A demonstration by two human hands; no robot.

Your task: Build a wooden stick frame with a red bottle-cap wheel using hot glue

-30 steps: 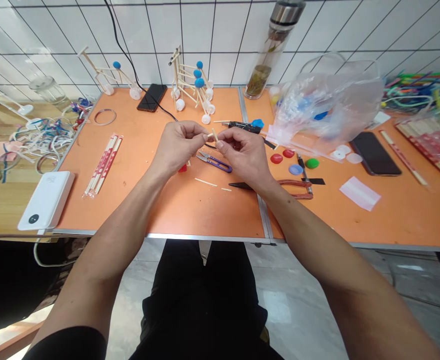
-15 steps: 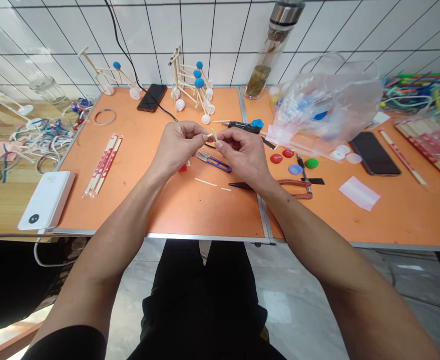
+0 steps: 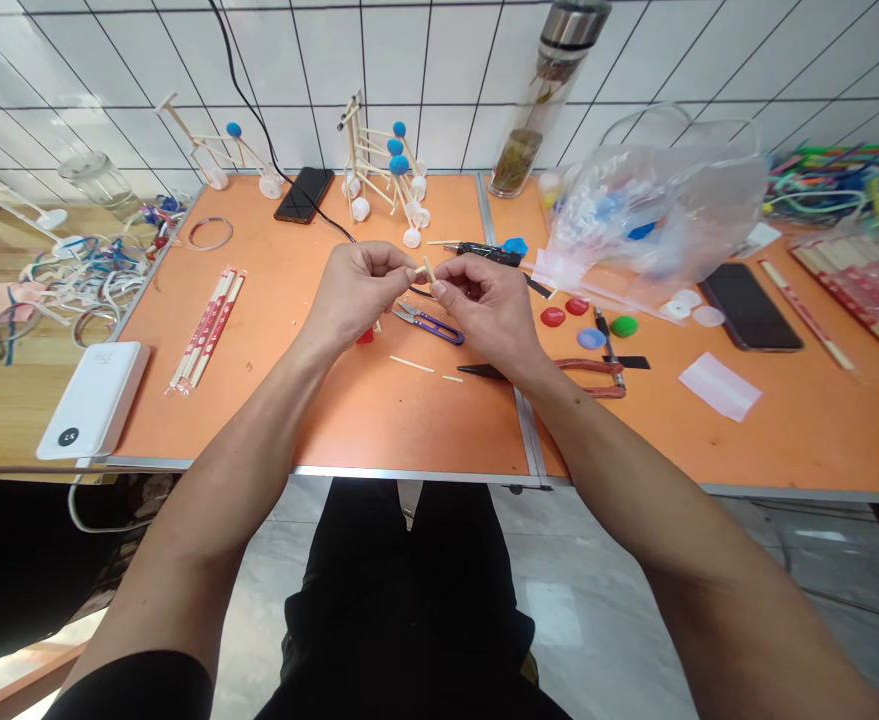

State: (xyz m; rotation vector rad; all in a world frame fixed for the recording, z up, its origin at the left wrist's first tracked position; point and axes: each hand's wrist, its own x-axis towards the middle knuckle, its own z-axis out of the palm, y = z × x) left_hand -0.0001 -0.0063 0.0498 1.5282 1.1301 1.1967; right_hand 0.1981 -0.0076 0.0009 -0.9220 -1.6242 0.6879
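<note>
My left hand (image 3: 368,290) pinches one short wooden stick (image 3: 419,270) between thumb and fingertips. Facing it, my right hand (image 3: 484,300) grips another short wooden stick (image 3: 429,268), tilted upright. The two pieces meet or nearly meet; whether they touch I cannot tell. Below the hands lie purple-handled thread snips (image 3: 439,328) and a thin cut wooden strip (image 3: 411,364). Partly under my left hand shows a red piece (image 3: 365,337). Pliers with worn red handles (image 3: 589,378) lie by my right wrist, their dark jaws pointing left.
Stick models with blue balls (image 3: 398,165) and white wheels stand at the back. A glass tea bottle (image 3: 521,150), a plastic bag (image 3: 649,210), phones (image 3: 750,307), bottle caps (image 3: 624,326), wrapped chopsticks (image 3: 206,330) and a power bank (image 3: 94,400) surround the work area.
</note>
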